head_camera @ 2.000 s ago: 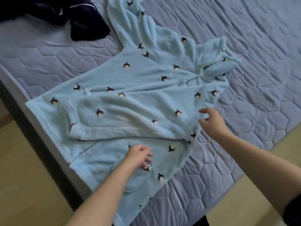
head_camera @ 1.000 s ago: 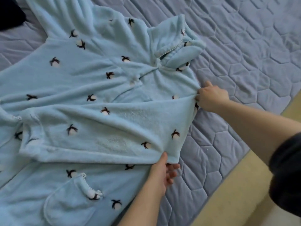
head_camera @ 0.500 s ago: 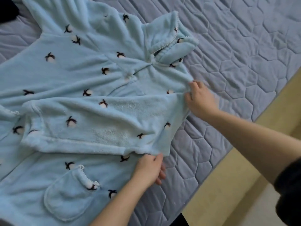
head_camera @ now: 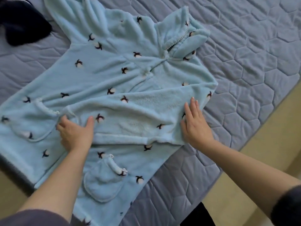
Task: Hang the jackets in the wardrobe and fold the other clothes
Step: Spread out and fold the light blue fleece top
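Observation:
A light blue fleece robe point(head_camera: 114, 75) dotted with small dark-and-white cotton motifs lies spread on the bed, collar at the upper right. One sleeve point(head_camera: 130, 118) is folded across its front. My left hand point(head_camera: 75, 132) rests flat on the cuff end of that sleeve, fingers spread. My right hand point(head_camera: 194, 124) lies flat on the shoulder end of the sleeve near the robe's right edge. Neither hand grips the cloth. A patch pocket point(head_camera: 104, 183) shows near the bottom hem.
The bed has a grey-blue quilted cover point(head_camera: 244, 66) with a hexagon pattern. A dark navy garment point(head_camera: 21, 25) lies at the upper left. The bed's edges run along the lower left and right, with beige floor point(head_camera: 268, 144) beyond.
Both hands have let go of the sleeve edge and now lie flat on it. My left hand slid left to the cuff end; the sleeve lies smoother across the robe.

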A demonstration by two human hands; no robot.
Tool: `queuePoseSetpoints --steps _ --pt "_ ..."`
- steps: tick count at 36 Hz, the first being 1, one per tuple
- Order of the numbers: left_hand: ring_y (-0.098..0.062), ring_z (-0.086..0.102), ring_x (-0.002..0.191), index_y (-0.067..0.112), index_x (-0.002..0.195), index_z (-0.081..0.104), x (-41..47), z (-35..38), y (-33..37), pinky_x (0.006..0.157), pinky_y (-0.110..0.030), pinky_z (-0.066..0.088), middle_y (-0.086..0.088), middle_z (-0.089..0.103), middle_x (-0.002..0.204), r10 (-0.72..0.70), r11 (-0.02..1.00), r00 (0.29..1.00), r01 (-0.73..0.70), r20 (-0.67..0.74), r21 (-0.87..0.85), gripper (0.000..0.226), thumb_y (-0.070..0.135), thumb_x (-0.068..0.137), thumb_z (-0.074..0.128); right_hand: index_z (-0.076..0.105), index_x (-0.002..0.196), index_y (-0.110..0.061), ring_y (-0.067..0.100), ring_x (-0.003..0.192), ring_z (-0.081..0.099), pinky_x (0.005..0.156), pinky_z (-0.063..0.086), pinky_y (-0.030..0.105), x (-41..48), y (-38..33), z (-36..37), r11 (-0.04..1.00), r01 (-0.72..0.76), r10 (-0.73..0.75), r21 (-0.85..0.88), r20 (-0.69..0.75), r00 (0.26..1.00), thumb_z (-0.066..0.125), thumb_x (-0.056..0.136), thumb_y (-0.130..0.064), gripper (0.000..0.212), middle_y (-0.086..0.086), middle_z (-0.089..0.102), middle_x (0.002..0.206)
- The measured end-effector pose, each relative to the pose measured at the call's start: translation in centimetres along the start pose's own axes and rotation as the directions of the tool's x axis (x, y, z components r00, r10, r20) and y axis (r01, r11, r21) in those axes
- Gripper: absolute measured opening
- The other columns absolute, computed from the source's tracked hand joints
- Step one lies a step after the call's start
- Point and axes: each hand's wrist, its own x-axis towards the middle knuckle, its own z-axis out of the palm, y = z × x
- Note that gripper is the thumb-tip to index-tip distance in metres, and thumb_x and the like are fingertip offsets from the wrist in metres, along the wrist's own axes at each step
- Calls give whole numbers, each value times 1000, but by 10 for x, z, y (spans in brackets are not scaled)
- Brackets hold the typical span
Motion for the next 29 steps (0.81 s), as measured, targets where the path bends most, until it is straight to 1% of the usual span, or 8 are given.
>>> queuePoseSetpoints --steps 4,7,9,11,16,20,23,29 --pt "-42 52 116 -3 122 54 30 -14 -7 97 -47 44 -27 55 127 -106 989 978 122 182 -80 65 42 79 69 2 151 -2 31 147 -10 121 2 42 5 -15 7 999 -32 33 9 -39 999 35 102 -30 65 18 -11 158" --pt "-45 55 104 -5 107 60 48 -30 -14 87 -45 42 -31 60 112 43 994 999 -41 16 -106 42 33 88 60 0 151 -6 27 147 -9 120 -1 36 9 -16 11 1000 -10 11 14 -65 998 37 100 -35 70 16 -11 158" --pt "-46 54 101 -6 105 58 55 -38 -21 85 -45 40 -33 59 110 71 991 996 -76 -45 -111 39 31 94 54 -3 152 -9 27 147 -8 119 -1 35 10 -12 19 1000 -20 20 -17 -49 999 25 94 -50 76 16 -11 158" --pt "-45 53 99 -6 100 57 61 -38 -30 81 -44 38 -33 58 108 65 994 998 -66 -13 -89 40 33 97 49 -4 152 -12 28 147 -8 120 0 37 8 -6 30 998 -34 33 -57 -20 999 14 87 -59 82 15 -12 158" --pt "-43 50 97 -3 88 50 62 -26 -40 75 -39 30 -34 55 106 62 997 993 -57 104 -55 46 40 100 38 -6 152 -13 25 147 -14 119 -8 39 6 -5 45 996 -55 50 -74 -64 997 13 88 -60 82 9 -17 157" --pt "-43 51 107 -1 114 49 53 -18 -50 86 -45 39 -28 55 119 55 995 998 -56 -18 -82 43 35 91 51 -11 149 -16 22 146 -13 118 -10 44 -4 5 50 974 -67 66 -217 -12 998 5 87 -61 79 8 -15 158" --pt "-43 40 123 -1 129 41 37 -16 -43 99 -52 33 -27 42 135 233 972 963 -233 -138 16 52 22 85 59 -2 153 -15 21 147 -13 117 -13 46 -2 7 39 969 -68 68 -239 -12 998 7 88 -62 80 7 -11 159" --pt "-31 11 146 10 147 29 -30 17 -8 114 -56 2 -14 17 157 592 790 796 -604 130 104 64 28 88 43 3 152 -10 17 145 -16 118 -10 46 17 4 3 977 16 -29 -214 -59 998 9 89 -57 79 4 -12 158"
